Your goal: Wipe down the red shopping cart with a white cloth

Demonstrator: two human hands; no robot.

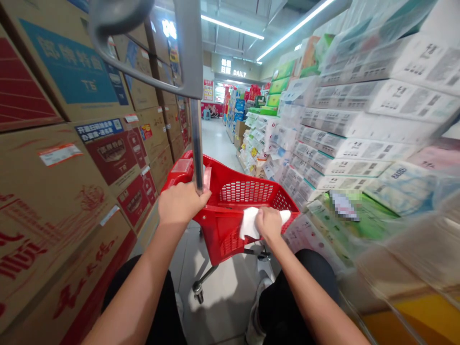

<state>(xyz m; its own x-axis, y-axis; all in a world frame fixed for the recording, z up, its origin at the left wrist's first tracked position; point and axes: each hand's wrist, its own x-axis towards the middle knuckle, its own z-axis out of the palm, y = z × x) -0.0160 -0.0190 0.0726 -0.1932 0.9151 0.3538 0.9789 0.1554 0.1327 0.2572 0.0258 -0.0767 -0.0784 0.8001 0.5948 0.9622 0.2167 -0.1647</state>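
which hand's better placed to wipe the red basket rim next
Right. The right hand holds the white cloth against the near rim of the red basket, while the left hand is clamped round the metal pole, likely steadying it.

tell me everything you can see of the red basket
The red basket is glossy plastic with perforated walls and a solid rim, upright on a metal frame with a caster on the pale floor. A grey metal handle pole rises from its near rim, gripped by the left hand. The right hand holds a white cloth against its right rim.
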